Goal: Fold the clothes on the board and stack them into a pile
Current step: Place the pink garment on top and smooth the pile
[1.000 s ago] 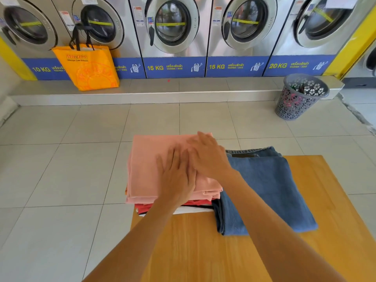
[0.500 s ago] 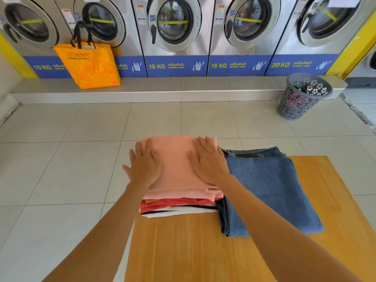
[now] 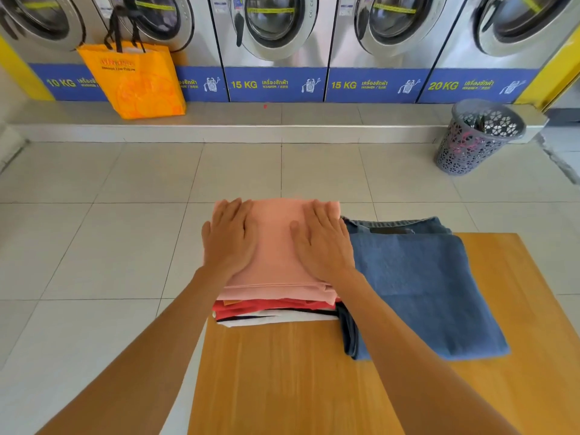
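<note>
both hands now farther apart, flat on folded peach top

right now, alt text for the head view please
Left hand and right hand press flat on a folded pink cloth topping a pile at the far left corner of a wooden board, folded jeans beside it, washing machines behind.

Bright even daylight, soft faint shadows; glare on washer doors; wide-angle bending at edges; slight blur.
</note>
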Action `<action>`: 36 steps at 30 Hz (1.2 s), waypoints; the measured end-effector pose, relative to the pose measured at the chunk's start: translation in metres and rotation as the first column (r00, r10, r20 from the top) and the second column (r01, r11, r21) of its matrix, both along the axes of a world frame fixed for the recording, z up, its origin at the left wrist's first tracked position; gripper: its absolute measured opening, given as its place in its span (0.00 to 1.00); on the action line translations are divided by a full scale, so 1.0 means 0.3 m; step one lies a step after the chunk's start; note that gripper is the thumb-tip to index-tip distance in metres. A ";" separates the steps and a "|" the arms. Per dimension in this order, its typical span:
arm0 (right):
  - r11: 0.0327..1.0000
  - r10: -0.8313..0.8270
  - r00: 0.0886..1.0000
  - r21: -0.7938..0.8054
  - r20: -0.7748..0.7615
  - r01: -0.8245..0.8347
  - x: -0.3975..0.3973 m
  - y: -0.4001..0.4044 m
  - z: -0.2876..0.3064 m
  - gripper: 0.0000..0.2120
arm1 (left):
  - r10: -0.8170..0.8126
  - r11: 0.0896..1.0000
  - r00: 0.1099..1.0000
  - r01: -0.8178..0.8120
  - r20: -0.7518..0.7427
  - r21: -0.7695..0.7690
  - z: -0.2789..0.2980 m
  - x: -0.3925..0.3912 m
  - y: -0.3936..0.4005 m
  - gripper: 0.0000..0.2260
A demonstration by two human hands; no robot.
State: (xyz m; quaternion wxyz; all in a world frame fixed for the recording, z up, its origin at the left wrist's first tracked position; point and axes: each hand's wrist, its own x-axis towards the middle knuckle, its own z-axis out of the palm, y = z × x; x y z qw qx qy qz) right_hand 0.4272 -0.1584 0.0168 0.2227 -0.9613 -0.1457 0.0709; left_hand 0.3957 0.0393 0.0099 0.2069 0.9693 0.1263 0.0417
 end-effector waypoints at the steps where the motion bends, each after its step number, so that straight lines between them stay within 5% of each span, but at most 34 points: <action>1: 0.999 -0.030 0.999 0.033 -0.022 0.031 0.005 -0.004 -0.002 0.34 | 0.030 0.998 1.000 -0.030 -0.010 -0.047 -0.001 0.007 0.010 0.24; 10: 0.952 -0.103 0.987 0.276 -0.122 0.134 0.006 -0.063 -0.046 0.26 | 0.208 0.909 0.978 -0.193 0.001 -0.370 -0.046 0.007 0.022 0.24; 14: 0.935 -0.126 0.987 0.321 -0.097 0.151 0.003 -0.056 -0.062 0.24 | 0.239 0.901 0.971 -0.212 0.026 -0.378 -0.053 -0.008 0.014 0.23; 18: 0.934 -0.125 0.986 0.322 -0.110 0.154 0.002 -0.051 -0.046 0.24 | 0.306 0.857 0.939 -0.343 -0.155 -0.385 -0.027 -0.008 0.024 0.25; 20: 0.936 -0.123 0.986 0.318 -0.114 0.154 -0.001 -0.051 -0.037 0.24 | 0.314 0.775 0.901 -0.425 -0.300 -0.468 0.000 -0.012 0.052 0.27; 22: 0.954 -0.094 0.986 0.271 -0.135 0.128 0.003 -0.055 -0.030 0.25 | 0.336 0.590 0.826 -0.559 -0.451 -0.583 0.035 -0.018 0.099 0.27; 24: 0.988 -0.069 0.990 0.130 -0.124 0.085 0.022 -0.060 -0.007 0.26 | 0.404 0.464 0.779 -0.627 -0.480 -0.626 0.072 -0.024 0.158 0.20; 27: 0.994 -0.067 0.997 -0.087 -0.024 0.065 0.036 -0.024 0.050 0.26 | 0.490 0.475 0.791 -0.594 -0.365 -0.649 0.099 -0.008 0.224 0.21; 31: 0.997 0.005 1.000 -0.075 0.022 -0.003 -0.029 0.086 0.082 0.30 | 0.452 0.509 0.832 -0.537 -0.322 -0.672 0.155 0.056 0.213 0.28; 36: 0.985 0.033 0.999 -0.171 0.040 -0.026 -0.059 0.089 0.029 0.34 | 0.411 0.671 0.873 -0.486 -0.265 -0.560 0.138 0.089 0.190 0.09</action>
